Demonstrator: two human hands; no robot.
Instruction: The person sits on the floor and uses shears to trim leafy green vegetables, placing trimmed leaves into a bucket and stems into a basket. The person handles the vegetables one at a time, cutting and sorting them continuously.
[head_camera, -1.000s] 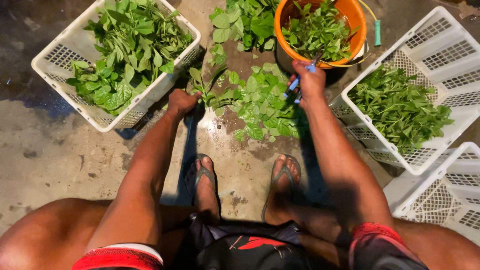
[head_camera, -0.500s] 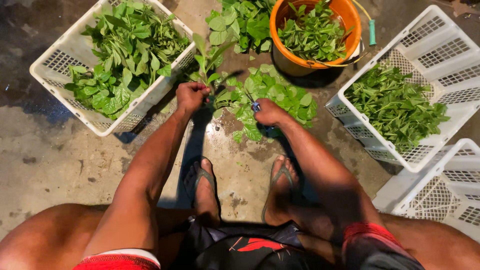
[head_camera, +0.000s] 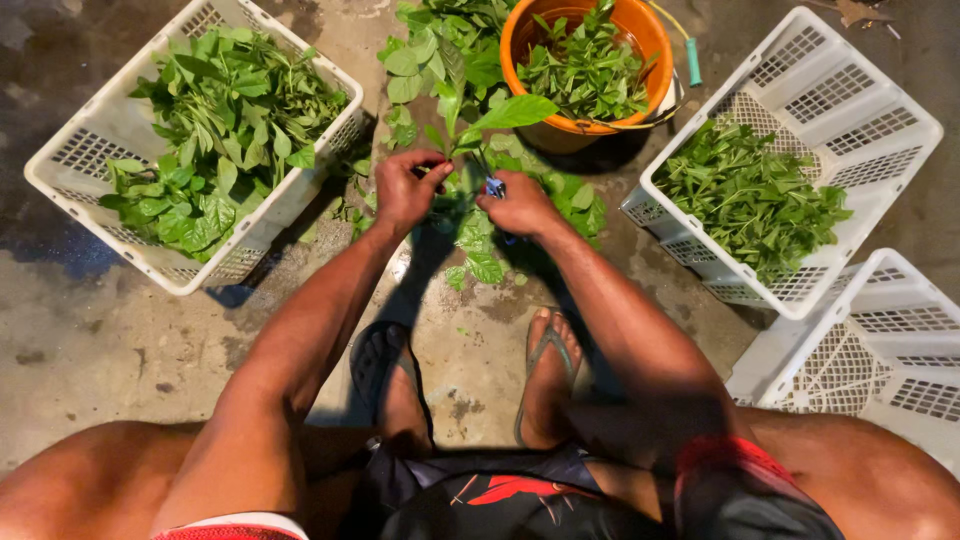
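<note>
Partly hidden by fingers, a leafy sprig (head_camera: 470, 135) is pinched by the left hand (head_camera: 405, 188) above the floor pile; the right hand (head_camera: 515, 205) grasps a small blue tool (head_camera: 494, 187), its shape unclear.

Left hand (head_camera: 403, 188) pinches leafy sprig (head_camera: 478, 128); right hand (head_camera: 517, 203) grips blue tool (head_camera: 494, 187).
</note>
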